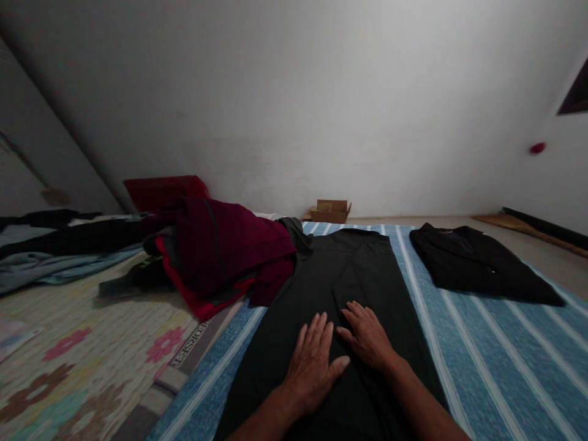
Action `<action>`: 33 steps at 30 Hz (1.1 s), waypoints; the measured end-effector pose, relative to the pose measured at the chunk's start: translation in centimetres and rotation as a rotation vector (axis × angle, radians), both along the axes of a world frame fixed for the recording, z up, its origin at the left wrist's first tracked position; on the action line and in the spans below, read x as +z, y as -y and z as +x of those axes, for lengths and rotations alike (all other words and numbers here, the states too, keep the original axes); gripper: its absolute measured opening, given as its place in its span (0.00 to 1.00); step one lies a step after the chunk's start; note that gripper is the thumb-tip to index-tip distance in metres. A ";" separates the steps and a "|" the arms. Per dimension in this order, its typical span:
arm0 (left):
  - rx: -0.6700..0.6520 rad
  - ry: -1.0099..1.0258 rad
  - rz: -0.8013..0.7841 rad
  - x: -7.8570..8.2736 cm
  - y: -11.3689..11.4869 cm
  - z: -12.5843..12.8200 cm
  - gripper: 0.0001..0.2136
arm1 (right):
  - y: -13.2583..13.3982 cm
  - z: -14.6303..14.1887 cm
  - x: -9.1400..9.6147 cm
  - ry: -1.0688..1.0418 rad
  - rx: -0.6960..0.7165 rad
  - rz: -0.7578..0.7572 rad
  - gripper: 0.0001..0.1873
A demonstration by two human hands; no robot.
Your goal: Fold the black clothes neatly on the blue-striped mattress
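Observation:
A dark garment (321, 275) lies spread flat on a blue striped sheet (482, 343) in front of me. My left hand (312, 361) rests palm down on the garment, fingers stretched out and together. My right hand (365, 334) lies flat beside it on the same cloth, fingers extended, thumb near my left thumb. Neither hand holds anything.
A pile of maroon and red clothes (220, 251) sits left of the garment. A folded black garment (478, 263) lies on the sheet at right. A floral mat (78, 355) covers the left floor. A small cardboard box (331, 211) stands by the wall.

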State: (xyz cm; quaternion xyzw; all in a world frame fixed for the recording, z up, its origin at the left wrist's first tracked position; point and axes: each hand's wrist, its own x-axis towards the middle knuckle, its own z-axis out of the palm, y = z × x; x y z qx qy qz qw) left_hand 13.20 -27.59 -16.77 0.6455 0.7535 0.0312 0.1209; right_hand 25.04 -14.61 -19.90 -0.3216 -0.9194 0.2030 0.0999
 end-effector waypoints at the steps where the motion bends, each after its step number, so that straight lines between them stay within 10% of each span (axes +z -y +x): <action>1: 0.009 -0.025 0.017 -0.1 -0.1 -0.1 0.33 | 0.0 0.0 0.0 -0.002 -0.001 -0.002 0.30; 33: 0.129 -0.083 0.032 -1.7 0.0 -0.8 0.37 | 0.0 0.2 0.2 -0.009 0.008 -0.009 0.29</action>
